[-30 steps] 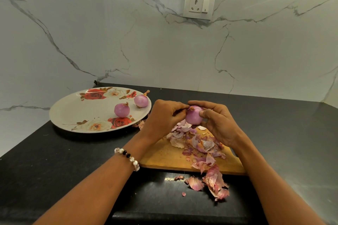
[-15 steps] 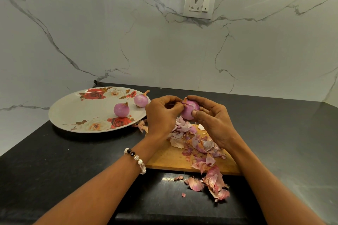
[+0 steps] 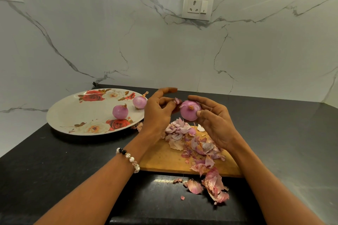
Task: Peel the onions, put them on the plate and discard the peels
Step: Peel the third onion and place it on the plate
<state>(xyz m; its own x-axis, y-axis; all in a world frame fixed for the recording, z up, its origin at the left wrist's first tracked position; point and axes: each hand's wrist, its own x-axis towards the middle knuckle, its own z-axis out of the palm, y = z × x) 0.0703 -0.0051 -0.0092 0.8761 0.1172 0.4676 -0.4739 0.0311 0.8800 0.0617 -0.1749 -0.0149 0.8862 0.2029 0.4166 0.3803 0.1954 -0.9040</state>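
- currently right hand point(image 3: 215, 124) grips a peeled-looking onion point(image 3: 190, 110), thumb on its front, fingers curled round the back; onion is held in the air above the far end of the cutting board point(image 3: 161, 159).
- left hand point(image 3: 157, 111) pinches a small bit of peel point(image 3: 177, 101) between thumb and fingers, just left of the onion, index finger raised above.
- peel scrap is apart from the onion or barely touching its edge, can't tell which.
- plate point(image 3: 73, 115), floral pattern, sits on the black table point(image 3: 54, 170) to the left of the hands; two onions on it: one near the middle point(image 3: 120, 112), one at the far right rim point(image 3: 140, 101) with a dry stem sticking up.
- peel pile point(image 3: 193, 144) covers the right half of the board; more peels point(image 3: 214, 186) spill past its near edge onto the table.
- a few peel bits point(image 3: 139, 126) lie between plate and board.
- beaded bracelet point(image 3: 129, 159) on the left wrist.
- wall socket point(image 3: 197, 6) on the marble backsplash behind.
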